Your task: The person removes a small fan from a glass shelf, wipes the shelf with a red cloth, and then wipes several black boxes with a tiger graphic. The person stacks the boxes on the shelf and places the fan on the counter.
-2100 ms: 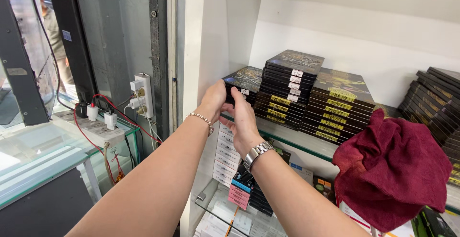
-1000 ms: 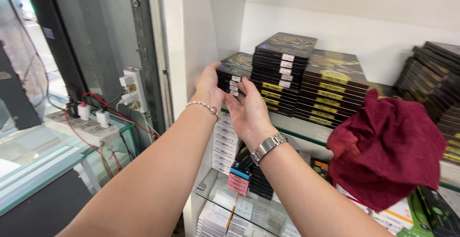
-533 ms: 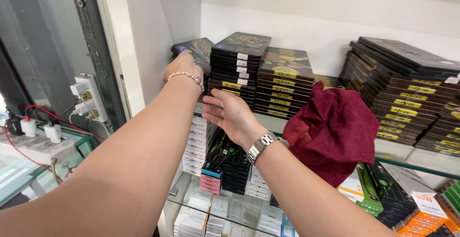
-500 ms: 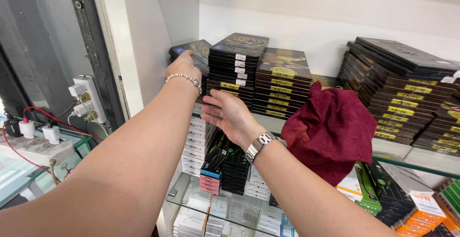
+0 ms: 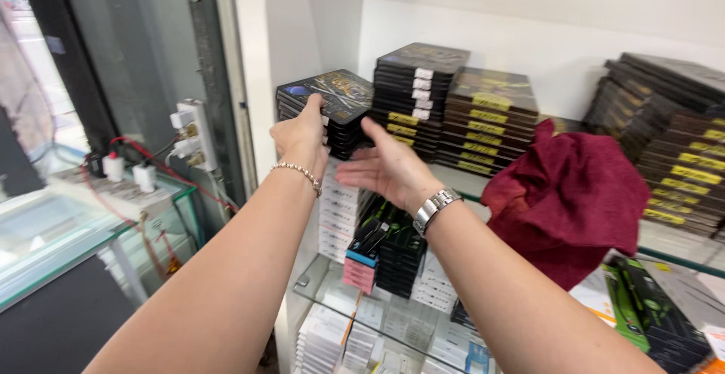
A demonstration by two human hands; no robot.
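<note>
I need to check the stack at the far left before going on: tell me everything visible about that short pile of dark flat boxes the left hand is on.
The short stack of dark flat boxes sits at the left end of the shelf, against the white side wall. It is lower than the neighbouring stacks. The top box has a glossy dark lid with a gold-toned picture. The left hand grips its front left corner; the open right hand hovers just in front.

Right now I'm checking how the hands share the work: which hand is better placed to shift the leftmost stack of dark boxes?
Probably the left hand: its fingers already rest on the front edge of the leftmost stack of dark boxes. The right hand is open, palm up, beside the stack and apart from it.
</note>
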